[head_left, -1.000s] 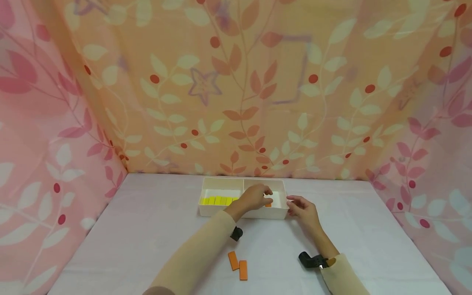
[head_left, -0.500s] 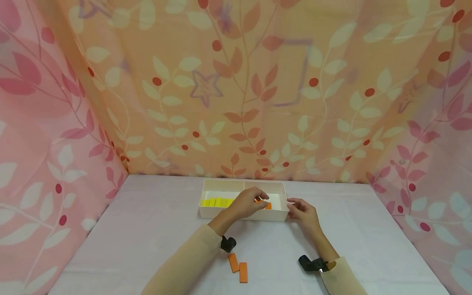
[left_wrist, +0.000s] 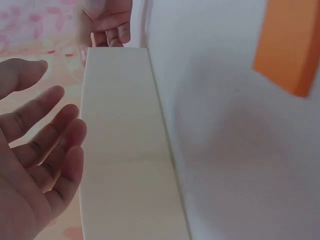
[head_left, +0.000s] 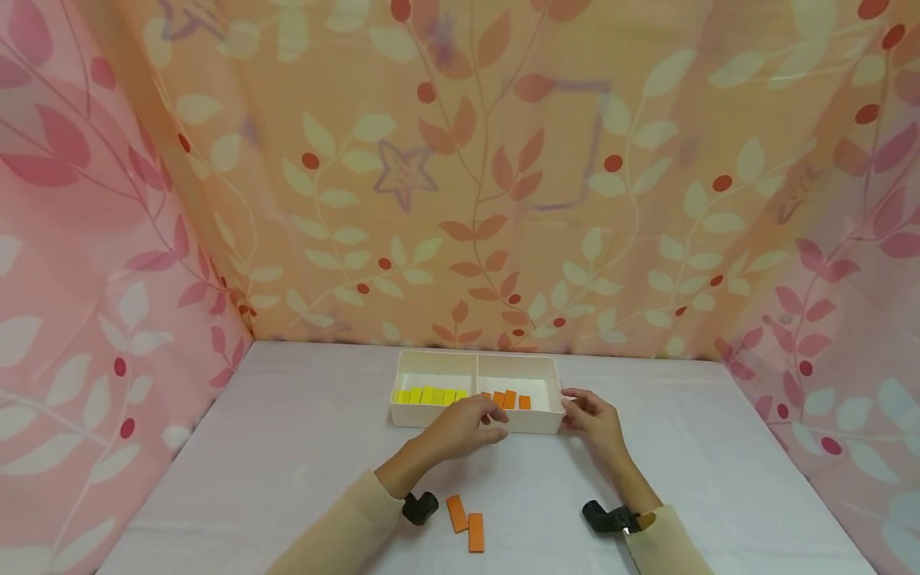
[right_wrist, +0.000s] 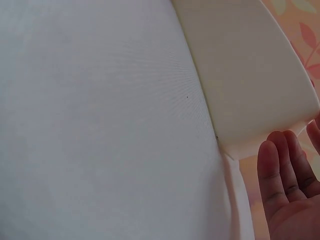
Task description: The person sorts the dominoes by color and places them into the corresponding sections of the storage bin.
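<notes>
A white two-compartment box point(head_left: 424, 416) stands toward the back of the table. Upright yellow tiles point(head_left: 427, 396) line the front of its left compartment. Several orange tiles point(head_left: 509, 398) stand in the right compartment, partly hidden by my left hand point(head_left: 460, 427). That hand holds nothing and hovers just in front of the box, its fingers loosely bent and spread in the left wrist view. My right hand point(head_left: 598, 422) touches the box's right end, fingers nearly straight along the wall in the right wrist view. Two loose orange tiles point(head_left: 476, 533) lie on the table, nearer the camera.
A white cloth covers the table point(head_left: 287, 447). Close behind the box hangs an orange leaf-patterned curtain point(head_left: 345, 200), with pink curtains point(head_left: 93, 319) at either side. Each wrist carries a black camera point(head_left: 420, 508).
My left hand has drawn back from the right compartment, leftward and toward the camera, uncovering more orange tiles there. The right hand stays at the box's end.
</notes>
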`<state>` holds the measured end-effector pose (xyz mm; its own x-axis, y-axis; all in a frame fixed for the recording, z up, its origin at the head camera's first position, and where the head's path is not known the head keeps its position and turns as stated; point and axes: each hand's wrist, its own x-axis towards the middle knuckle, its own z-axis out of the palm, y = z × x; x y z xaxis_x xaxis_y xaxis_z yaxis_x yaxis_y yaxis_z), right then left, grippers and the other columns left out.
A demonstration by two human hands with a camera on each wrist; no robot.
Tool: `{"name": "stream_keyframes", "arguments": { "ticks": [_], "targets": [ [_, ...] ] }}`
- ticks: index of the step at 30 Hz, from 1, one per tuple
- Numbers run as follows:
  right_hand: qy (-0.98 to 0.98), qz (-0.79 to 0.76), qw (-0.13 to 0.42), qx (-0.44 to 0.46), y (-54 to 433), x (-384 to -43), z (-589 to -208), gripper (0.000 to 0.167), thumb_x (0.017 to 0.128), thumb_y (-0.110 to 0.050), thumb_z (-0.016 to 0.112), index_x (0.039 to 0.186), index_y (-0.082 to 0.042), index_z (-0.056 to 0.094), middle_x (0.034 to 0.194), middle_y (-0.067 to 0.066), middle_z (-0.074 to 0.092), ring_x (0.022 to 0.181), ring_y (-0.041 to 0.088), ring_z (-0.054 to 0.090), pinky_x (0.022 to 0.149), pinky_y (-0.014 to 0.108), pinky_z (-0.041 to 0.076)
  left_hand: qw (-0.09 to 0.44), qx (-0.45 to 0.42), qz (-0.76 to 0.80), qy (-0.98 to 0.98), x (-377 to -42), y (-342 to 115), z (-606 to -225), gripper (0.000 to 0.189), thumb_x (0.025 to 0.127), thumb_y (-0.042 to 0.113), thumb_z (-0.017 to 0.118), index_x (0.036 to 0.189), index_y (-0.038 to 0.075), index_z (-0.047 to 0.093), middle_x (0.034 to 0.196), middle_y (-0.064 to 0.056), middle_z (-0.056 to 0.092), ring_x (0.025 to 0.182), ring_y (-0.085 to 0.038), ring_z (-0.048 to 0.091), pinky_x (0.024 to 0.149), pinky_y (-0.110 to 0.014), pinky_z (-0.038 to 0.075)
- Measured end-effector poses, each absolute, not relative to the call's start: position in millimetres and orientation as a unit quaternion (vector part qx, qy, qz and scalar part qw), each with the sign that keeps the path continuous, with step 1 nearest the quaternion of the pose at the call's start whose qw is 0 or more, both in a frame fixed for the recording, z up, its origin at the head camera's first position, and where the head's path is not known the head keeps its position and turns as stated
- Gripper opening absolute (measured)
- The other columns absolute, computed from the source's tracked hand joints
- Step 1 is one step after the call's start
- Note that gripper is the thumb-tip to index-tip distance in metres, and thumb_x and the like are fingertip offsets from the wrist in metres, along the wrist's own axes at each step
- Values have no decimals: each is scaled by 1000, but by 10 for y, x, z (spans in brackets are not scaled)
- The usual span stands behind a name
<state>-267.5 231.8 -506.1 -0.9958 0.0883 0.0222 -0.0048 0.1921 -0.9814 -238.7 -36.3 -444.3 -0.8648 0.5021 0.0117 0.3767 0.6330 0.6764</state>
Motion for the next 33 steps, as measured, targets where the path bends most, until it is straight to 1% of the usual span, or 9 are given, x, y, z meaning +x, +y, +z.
{"name": "stream_keyframes", "arguments": {
  "ticks": [7, 11, 15, 19, 23, 27, 31, 33],
  "targets": [
    [-764, 644, 39, -28, 2315, -2674, -5067, 34, 92, -13, 66, 123, 0, 61, 92, 14, 65, 69, 13, 64, 64, 27, 57, 101, 233, 340, 905, -2244, -502, -4538, 25, 88, 26, 71, 108, 11, 71, 102, 3, 67, 95, -15, 59, 80, -23, 48],
    [-767, 640, 39, -28, 2314, -2673, -5064, 36, 92, -17, 67, 124, -1, 62, 90, 11, 64, 69, 12, 64, 65, 26, 57, 119, 216, 343, 906, -2195, -570, -4578, 24, 87, 25, 72, 107, 11, 71, 98, 3, 65, 90, -12, 56, 76, -23, 47],
    [-770, 636, 36, -32, 2312, -2671, -5072, 38, 92, -21, 67, 125, -1, 61, 88, 7, 64, 70, 12, 64, 66, 26, 57, 135, 205, 341, 907, -2132, -638, -4608, 25, 86, 26, 72, 107, 11, 71, 97, 4, 64, 88, -10, 53, 75, -24, 46],
    [-770, 637, 35, -32, 2310, -2666, -5075, 38, 92, -20, 67, 125, -1, 61, 90, 11, 64, 70, 13, 64, 66, 27, 57, 143, 205, 339, 907, -2082, -687, -4650, 27, 85, 26, 73, 107, 10, 71, 95, 3, 65, 85, -10, 55, 74, -25, 47],
    [-767, 640, 37, -26, 2307, -2665, -5067, 37, 93, -18, 67, 124, 0, 61, 91, 14, 64, 70, 14, 64, 66, 27, 57, 168, 193, 333, 908, -2038, -717, -4684, 29, 83, 26, 74, 107, 10, 70, 92, 4, 64, 80, -10, 54, 73, -26, 47],
    [-765, 642, 33, -30, 2305, -2664, -5062, 36, 93, -16, 66, 124, 0, 61, 88, 8, 63, 69, 13, 64, 66, 27, 57, 187, 176, 308, 916, -1985, -726, -4693, 29, 82, 27, 76, 106, 12, 70, 91, 6, 63, 80, -11, 52, 74, -27, 47],
    [-761, 647, 29, -35, 2306, -2661, -5054, 34, 93, -13, 65, 124, -1, 61, 87, 6, 63, 69, 14, 64, 66, 28, 58, 183, 174, 277, 927, -1925, -714, -4671, 30, 79, 28, 78, 103, 13, 70, 89, 6, 62, 79, -10, 51, 76, -28, 47],
    [-760, 648, 29, -33, 2311, -2663, -5054, 34, 93, -13, 65, 124, 0, 61, 86, 5, 63, 69, 14, 64, 66, 28, 58, 180, 172, 261, 933, -1896, -710, -4658, 30, 78, 29, 79, 102, 13, 71, 87, 6, 61, 78, -10, 51, 75, -28, 47]
  ]
}}
